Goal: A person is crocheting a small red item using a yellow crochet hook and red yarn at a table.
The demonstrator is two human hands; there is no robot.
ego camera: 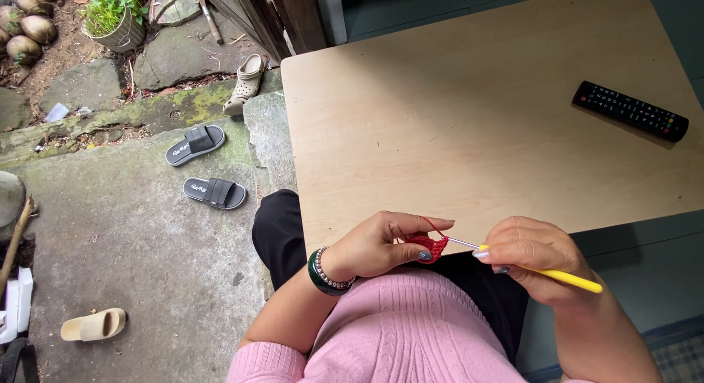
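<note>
My left hand [381, 244] pinches a small red crochet piece [429, 245] between thumb and fingers, with a strand of red yarn looped over the index finger. On that wrist sit a dark green bangle and a bead bracelet. My right hand [532, 257] grips a crochet hook with a yellow handle [572, 280]; its metal tip points left into the red piece. Both hands hover just in front of the near edge of a light wooden table [469, 119], above my lap and pink sweater.
A black remote control [629, 110] lies at the table's far right. Left of the table is a stone and concrete floor with a pair of black slides [205, 167], a beige clog [246, 82], a beige slipper [94, 325] and a potted plant [114, 16].
</note>
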